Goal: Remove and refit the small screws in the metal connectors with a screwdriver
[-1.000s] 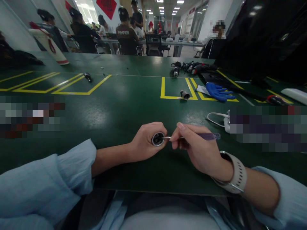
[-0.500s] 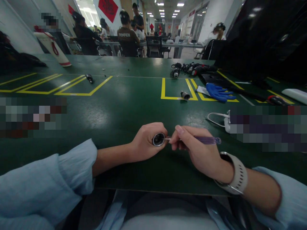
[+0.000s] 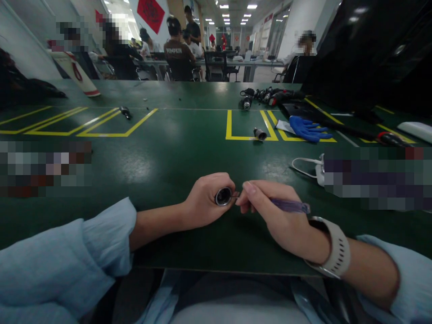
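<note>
My left hand (image 3: 204,201) is wrapped round a small black cylindrical part with a silver rim (image 3: 223,196), its open end facing me. My right hand (image 3: 273,211) pinches a thin screwdriver with a purple handle (image 3: 289,206), and the metal tip reaches into the open end of the part. Both hands rest low over the green table (image 3: 162,157) near its front edge. A pale watch sits on my right wrist.
Another small cylinder (image 3: 259,133) lies inside a yellow-taped box, with a blue glove (image 3: 306,128) to its right and a pile of dark parts (image 3: 266,95) behind. A white cable (image 3: 305,163) lies at the right. Several people sit at tables in the background.
My right hand has slid closer to the cylindrical part, so less of the screwdriver shaft shows between the hands. My left hand has stayed still.
</note>
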`<state>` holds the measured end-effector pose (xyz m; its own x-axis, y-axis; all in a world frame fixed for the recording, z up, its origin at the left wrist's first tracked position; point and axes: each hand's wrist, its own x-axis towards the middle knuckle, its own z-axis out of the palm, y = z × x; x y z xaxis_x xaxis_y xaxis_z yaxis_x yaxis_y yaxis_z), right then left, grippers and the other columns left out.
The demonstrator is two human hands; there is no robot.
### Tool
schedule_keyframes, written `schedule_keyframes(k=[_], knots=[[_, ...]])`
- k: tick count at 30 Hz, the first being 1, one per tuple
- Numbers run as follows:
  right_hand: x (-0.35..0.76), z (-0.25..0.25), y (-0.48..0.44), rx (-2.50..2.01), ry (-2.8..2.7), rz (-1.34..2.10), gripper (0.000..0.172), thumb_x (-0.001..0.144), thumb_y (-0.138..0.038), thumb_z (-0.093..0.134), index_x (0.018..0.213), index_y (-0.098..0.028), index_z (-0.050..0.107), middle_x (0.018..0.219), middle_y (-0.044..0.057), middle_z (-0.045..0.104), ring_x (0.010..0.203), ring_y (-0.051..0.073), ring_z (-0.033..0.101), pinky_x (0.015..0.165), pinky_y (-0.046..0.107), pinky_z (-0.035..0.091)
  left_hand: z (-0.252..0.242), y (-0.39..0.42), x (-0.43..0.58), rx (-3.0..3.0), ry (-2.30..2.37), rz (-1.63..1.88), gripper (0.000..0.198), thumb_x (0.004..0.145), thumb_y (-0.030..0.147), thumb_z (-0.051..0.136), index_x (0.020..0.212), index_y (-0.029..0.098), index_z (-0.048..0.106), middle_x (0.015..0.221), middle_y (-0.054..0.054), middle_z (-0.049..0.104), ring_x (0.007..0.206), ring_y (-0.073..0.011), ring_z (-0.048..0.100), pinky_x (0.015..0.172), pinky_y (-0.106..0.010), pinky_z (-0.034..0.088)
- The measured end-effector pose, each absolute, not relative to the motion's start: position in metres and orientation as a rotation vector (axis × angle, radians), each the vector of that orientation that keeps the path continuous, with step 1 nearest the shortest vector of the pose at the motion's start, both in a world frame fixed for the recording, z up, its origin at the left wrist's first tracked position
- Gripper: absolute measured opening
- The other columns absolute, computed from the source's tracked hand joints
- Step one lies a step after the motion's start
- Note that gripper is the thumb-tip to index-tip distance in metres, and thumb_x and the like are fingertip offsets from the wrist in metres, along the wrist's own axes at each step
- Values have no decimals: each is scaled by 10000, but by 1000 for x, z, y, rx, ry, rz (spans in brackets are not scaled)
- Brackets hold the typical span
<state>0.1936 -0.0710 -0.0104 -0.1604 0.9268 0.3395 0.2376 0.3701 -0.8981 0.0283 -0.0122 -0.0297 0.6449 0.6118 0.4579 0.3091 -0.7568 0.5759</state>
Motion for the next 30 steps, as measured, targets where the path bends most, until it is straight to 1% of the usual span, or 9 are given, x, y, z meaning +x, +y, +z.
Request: schedule_keyframes(k=[5, 9, 16, 18, 21, 23, 25, 30], knots=[[193, -18, -66, -976, -1351, 1194, 360, 903, -384, 497, 662, -177, 668, 563, -8, 595, 537, 101, 519, 502, 228, 385, -28, -12, 28, 2384, 659, 959, 133, 752, 123, 577, 647, 159, 504, 610, 14, 519, 567, -103, 495, 545, -222, 385], [192, -21, -65, -946, -1196, 1331, 350, 881, -398, 533, 654, -172, 674, 564, -4, 604, 523, 92, 515, 491, 215, 373, -28, -11, 28, 2373, 674, 982, 147, 736, 102, 585, 643, 162, 488, 601, 27, 498, 553, -93, 476, 534, -214, 373], [189, -21, -66, -914, -1177, 1351, 350, 890, -393, 515, 662, -178, 672, 584, -4, 609, 535, 98, 525, 498, 222, 382, -28, -11, 27, 2344, 639, 980, 137, 740, 134, 595, 650, 159, 495, 604, 13, 521, 548, -99, 484, 531, -224, 387], [190, -18, -68, -923, -1289, 1259, 351, 906, -368, 493, 666, -178, 664, 595, -5, 606, 552, 99, 529, 514, 225, 392, -28, -11, 27, 2350, 635, 974, 129, 741, 133, 594, 652, 155, 504, 604, 11, 526, 550, -99, 491, 532, -222, 390], [191, -13, -71, -986, -1535, 1001, 350, 919, -300, 469, 647, -164, 643, 589, -3, 590, 560, 100, 523, 535, 235, 393, -28, -11, 28, 2388, 671, 962, 131, 756, 145, 588, 645, 152, 520, 602, 11, 529, 548, -97, 493, 524, -215, 383], [192, -11, -72, -1023, -1633, 898, 361, 918, -284, 463, 626, -156, 631, 580, 0, 581, 550, 99, 514, 534, 241, 386, -29, -11, 28, 2414, 687, 953, 137, 761, 151, 585, 637, 151, 526, 594, 13, 525, 542, -96, 489, 517, -214, 374], [192, -12, -70, -1022, -1620, 945, 372, 919, -305, 465, 623, -155, 632, 573, -2, 579, 548, 98, 511, 532, 239, 385, -29, -11, 28, 2424, 675, 949, 130, 757, 141, 581, 640, 150, 525, 593, 13, 525, 544, -96, 492, 519, -213, 375], [192, -21, -63, -923, -1301, 1302, 359, 911, -374, 491, 668, -175, 665, 588, -10, 604, 553, 88, 522, 514, 213, 380, -29, -11, 27, 2403, 630, 980, 136, 732, 105, 580, 638, 154, 495, 594, 18, 516, 538, -91, 486, 521, -209, 378]])
